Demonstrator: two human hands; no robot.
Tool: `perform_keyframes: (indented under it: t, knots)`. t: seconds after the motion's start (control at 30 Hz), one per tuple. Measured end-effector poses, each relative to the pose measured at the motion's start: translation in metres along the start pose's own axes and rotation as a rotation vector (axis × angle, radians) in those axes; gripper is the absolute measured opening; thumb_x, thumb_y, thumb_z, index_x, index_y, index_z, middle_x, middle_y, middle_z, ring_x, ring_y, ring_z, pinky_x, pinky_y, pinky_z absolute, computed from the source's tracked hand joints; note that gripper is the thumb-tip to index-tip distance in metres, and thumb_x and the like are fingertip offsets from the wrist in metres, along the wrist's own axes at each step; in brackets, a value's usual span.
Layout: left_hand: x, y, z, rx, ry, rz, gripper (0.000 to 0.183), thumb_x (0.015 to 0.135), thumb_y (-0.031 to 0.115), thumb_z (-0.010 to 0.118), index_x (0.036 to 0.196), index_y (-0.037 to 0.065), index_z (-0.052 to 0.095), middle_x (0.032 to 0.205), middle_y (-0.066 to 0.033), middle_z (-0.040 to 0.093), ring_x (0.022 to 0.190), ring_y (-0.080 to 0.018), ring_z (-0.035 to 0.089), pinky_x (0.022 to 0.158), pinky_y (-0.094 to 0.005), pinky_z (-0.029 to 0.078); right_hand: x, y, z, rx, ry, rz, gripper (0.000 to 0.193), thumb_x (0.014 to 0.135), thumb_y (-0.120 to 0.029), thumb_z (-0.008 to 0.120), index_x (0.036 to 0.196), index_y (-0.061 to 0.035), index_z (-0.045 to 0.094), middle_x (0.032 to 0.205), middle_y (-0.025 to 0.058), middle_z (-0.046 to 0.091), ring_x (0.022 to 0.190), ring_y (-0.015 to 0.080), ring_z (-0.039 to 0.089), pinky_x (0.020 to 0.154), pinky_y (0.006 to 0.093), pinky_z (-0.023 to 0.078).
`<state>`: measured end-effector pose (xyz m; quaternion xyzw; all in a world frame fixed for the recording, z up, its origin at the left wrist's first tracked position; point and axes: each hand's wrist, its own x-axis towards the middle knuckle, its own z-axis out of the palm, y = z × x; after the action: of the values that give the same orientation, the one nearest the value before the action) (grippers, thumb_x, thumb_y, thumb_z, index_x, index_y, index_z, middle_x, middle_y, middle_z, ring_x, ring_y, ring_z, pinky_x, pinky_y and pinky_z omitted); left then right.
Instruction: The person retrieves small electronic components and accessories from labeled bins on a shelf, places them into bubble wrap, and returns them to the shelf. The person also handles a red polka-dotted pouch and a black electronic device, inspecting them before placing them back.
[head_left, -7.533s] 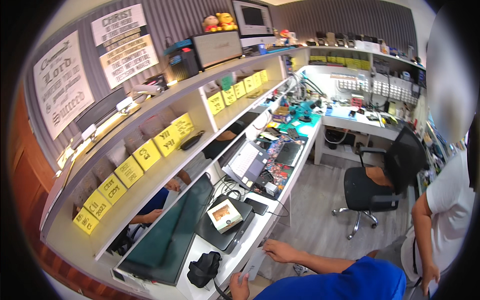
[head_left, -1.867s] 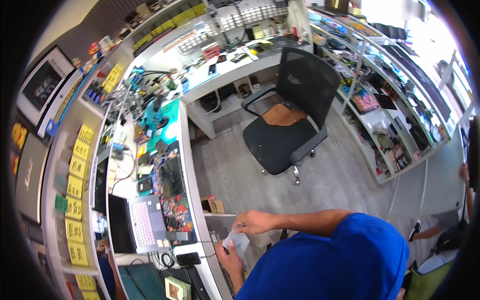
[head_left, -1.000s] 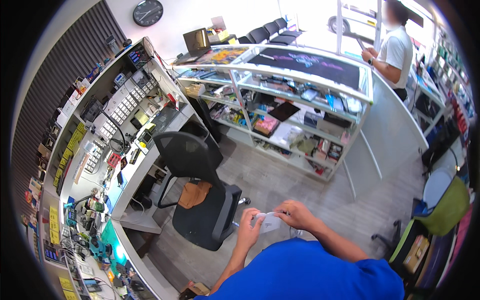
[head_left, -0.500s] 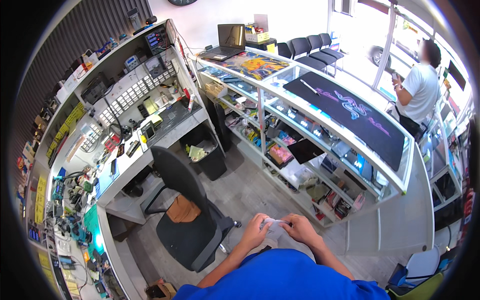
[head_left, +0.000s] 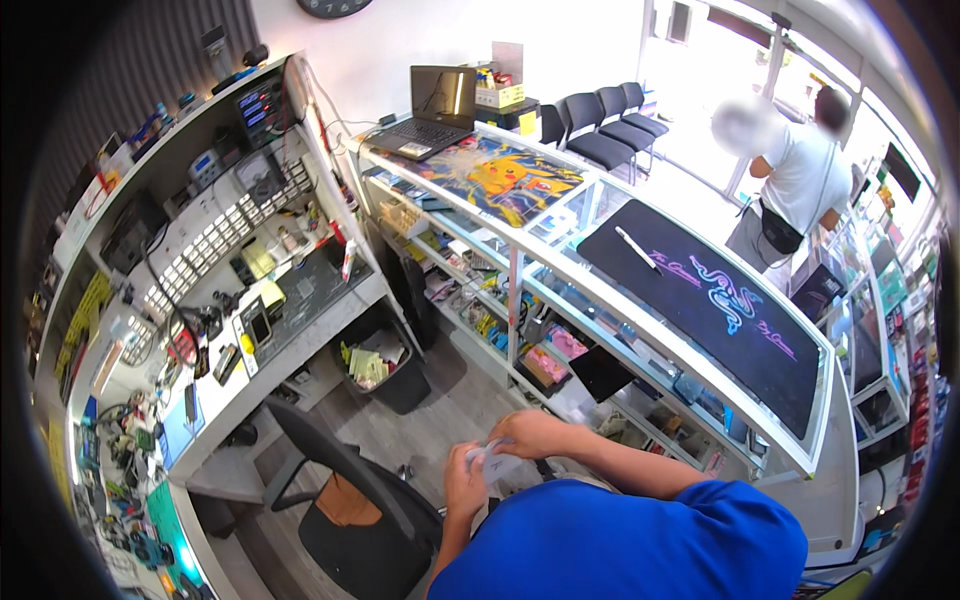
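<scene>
Close in front of my body I hold a small, pale, paper-like packet (head_left: 500,466) with a dark mark on it. My left hand (head_left: 463,484) is closed on its left edge, fingers curled upward. My right hand (head_left: 535,436) pinches the upper edge, with its forearm reaching across from the right. Both hands partly cover the packet, so what it contains, if anything, cannot be made out. The blue sleeve and shirt front lie just below.
A black office chair (head_left: 365,545) with a brown cloth stands at the left, near a bin (head_left: 405,385) of papers. Beyond is a cluttered workbench (head_left: 320,290). A glass display counter (head_left: 520,240) bears a laptop (head_left: 430,115) and dark mat (head_left: 690,280). A person (head_left: 805,165) stands at the far right.
My hands and the packet have moved left, and my right forearm now crosses over. The view has turned right. The person at the far right has turned away, one arm lowered toward the shelves.
</scene>
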<state>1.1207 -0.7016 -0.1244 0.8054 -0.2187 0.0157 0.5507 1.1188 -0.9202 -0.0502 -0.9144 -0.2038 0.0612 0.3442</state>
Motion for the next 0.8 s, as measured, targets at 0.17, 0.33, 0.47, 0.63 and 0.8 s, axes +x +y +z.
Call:
perform_keyframes:
  t: [0.17, 0.33, 0.47, 0.63, 0.8]
  knots:
    - [0.017, -0.038, -0.013, -0.05, 0.293, -0.262, 0.016, 0.094, 0.012, 0.063, 0.103, -0.002, 0.06, 0.097, -0.0126, 0.061, 0.09, -0.024, 0.058, 0.083, -0.0358, 0.047, 0.1, 0.037, 0.014, 0.069, -0.27, 0.002, 0.029, 0.088, -0.029, 0.068, 0.107, -0.0075, 0.074, 0.101, 0.0179, 0.073, 0.096, 0.0395, 0.068, 0.084, 0.0484, 0.052]
    - [0.048, -0.078, -0.027, -0.064, 0.479, -0.447, 0.018, 0.096, 0.015, 0.061, 0.101, -0.003, 0.059, 0.094, -0.0135, 0.064, 0.09, -0.0226, 0.06, 0.085, -0.0363, 0.048, 0.201, 0.068, 0.025, 0.129, -0.493, -0.158, 0.031, 0.089, -0.032, 0.067, 0.108, -0.0085, 0.074, 0.1, 0.0175, 0.074, 0.094, 0.0382, 0.069, 0.083, 0.048, 0.052]
    - [0.094, -0.11, -0.03, 0.172, 0.452, -0.518, 0.039, 0.097, 0.022, 0.063, 0.124, -0.005, 0.059, 0.114, -0.0233, 0.064, 0.111, -0.0338, 0.062, 0.099, -0.04, 0.046, 0.285, 0.151, 0.087, 0.142, -0.595, -0.269, 0.028, 0.083, -0.03, 0.069, 0.098, -0.0087, 0.077, 0.093, 0.0164, 0.075, 0.086, 0.0367, 0.07, 0.078, 0.0466, 0.054]
    - [0.116, -0.08, -0.033, 0.179, 0.495, -0.802, 0.083, 0.089, 0.035, 0.078, 0.151, 0.003, 0.032, 0.149, -0.0223, 0.035, 0.132, -0.0374, 0.05, 0.109, -0.0468, 0.042, 0.371, 0.263, 0.159, 0.875, -0.243, 0.703, 0.024, 0.098, -0.017, 0.061, 0.102, 0.0054, 0.069, 0.079, 0.0158, 0.073, 0.062, 0.023, 0.071, 0.055, 0.0318, 0.057]
    - [0.063, -0.079, 0.01, 0.065, 0.633, -1.049, 0.064, 0.09, 0.039, 0.074, 0.136, -0.002, 0.053, 0.128, -0.023, 0.061, 0.122, -0.0345, 0.058, 0.105, -0.0421, 0.045, 0.473, 0.318, 0.226, 1.0, -0.2, 0.785, 0.034, 0.1, -0.027, 0.058, 0.109, 0.0051, 0.065, 0.086, 0.0163, 0.073, 0.073, 0.0248, 0.072, 0.06, 0.0344, 0.058]
